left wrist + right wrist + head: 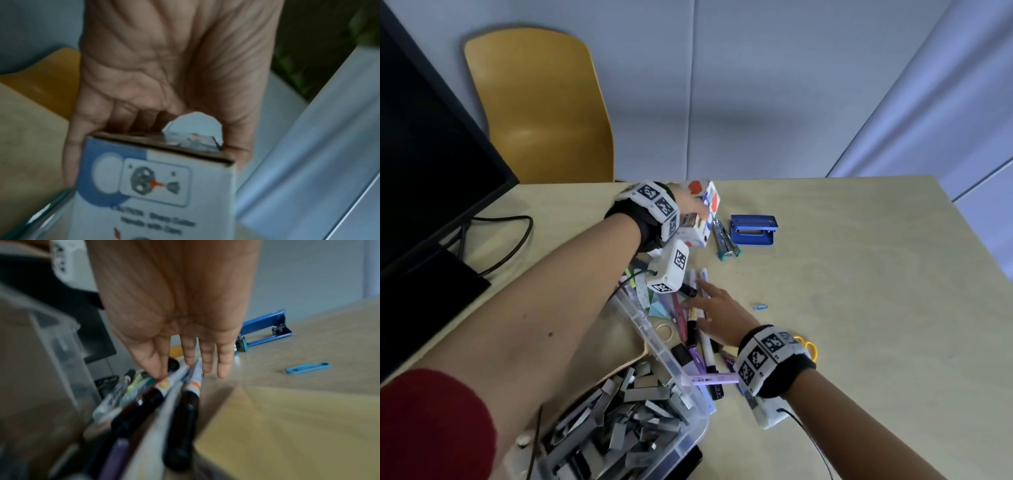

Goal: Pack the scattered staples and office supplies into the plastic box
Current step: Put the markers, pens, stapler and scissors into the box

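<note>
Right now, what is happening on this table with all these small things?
A person is tidying office supplies into a clear plastic box that already holds many staple strips. The left hand grips a small printed cardboard box at the far side of the table. The right hand, fingers straight, rests on a bunch of pens and markers lying beside the plastic box. A blue hole punch, a stapler, a blue paper clip and yellow scissors lie loose on the table.

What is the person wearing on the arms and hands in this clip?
Both hands, left and right, are bare. Each wrist has a black band carrying white blocks with black square markers and a white camera box with a thin black cable. A dark red sleeve covers the left upper arm.
</note>
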